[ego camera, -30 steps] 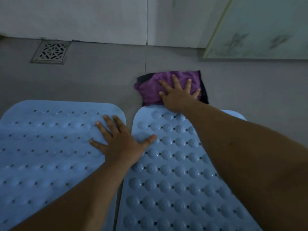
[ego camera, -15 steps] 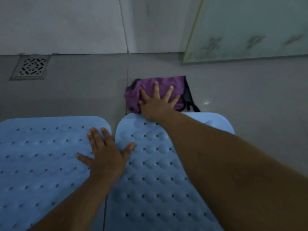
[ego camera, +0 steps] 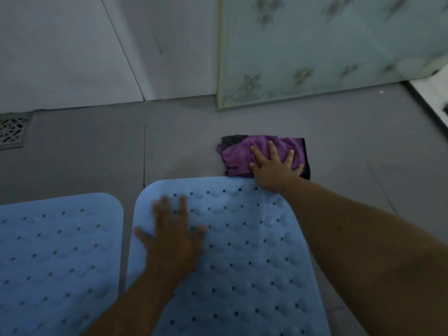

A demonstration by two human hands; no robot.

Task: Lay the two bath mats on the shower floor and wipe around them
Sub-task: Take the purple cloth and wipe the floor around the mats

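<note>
Purple cloth (ego camera: 238, 155), soft and limp, likely slides best pressed flat under the spread right hand (ego camera: 275, 169), while the flat-open left hand (ego camera: 173, 241) braces the flexible right mat (ego camera: 242, 251).

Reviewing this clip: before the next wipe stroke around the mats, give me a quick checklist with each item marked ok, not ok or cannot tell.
1. Both mats down: left mat and right mat lie flat, side by side, a narrow strip of floor between them. Ok.
2. Cloth under control: right hand presses flat, fingers spread, on the purple cloth. Ok.
3. Cloth placement: on the floor at the right mat's far edge. Ok.
4. Mat braced: left hand lies flat on the right mat, though blurred. Ok.
5. Path ahead: bare floor toward the glass panel and drain. Ok.
6. Floor already clean or dry: cannot tell.
</note>
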